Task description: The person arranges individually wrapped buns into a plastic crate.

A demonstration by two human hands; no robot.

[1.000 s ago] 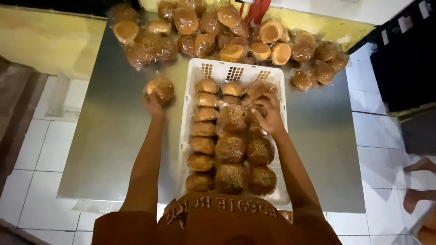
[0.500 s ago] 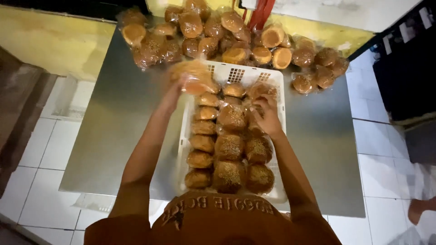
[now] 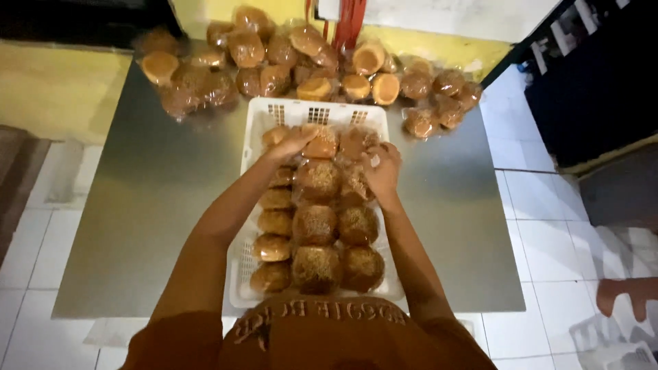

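We have our left hand (image 3: 291,142) laid palm-down, fingers curled, on a round brown bun in clear plastic wrap (image 3: 321,142) at the far end of the white perforated plastic crate (image 3: 317,113), just above the middle of the frame. How firmly it grips the bun we cannot tell. Our right hand (image 3: 382,170) sits just to the right, fingers closed on the crinkled wrap of a neighbouring wrapped bun (image 3: 356,140); the glare on the plastic blurs where one bun ends.

Below our hands the crate is packed with more wrapped buns in three rough columns: we count about twelve uncovered, the larger ones sprinkled with pale crumbs (image 3: 315,224). Our arms hide several more.

The crate rests in the centre of a grey metal counter (image 3: 151,205). Along the counter's far edge, across the top of the frame, lies a loose heap of wrapped buns (image 3: 274,65), roughly twenty, too overlapped to count surely. A red strip (image 3: 351,20) hangs above them, cut off by the top edge. White floor tiles (image 3: 548,226) flank the counter.
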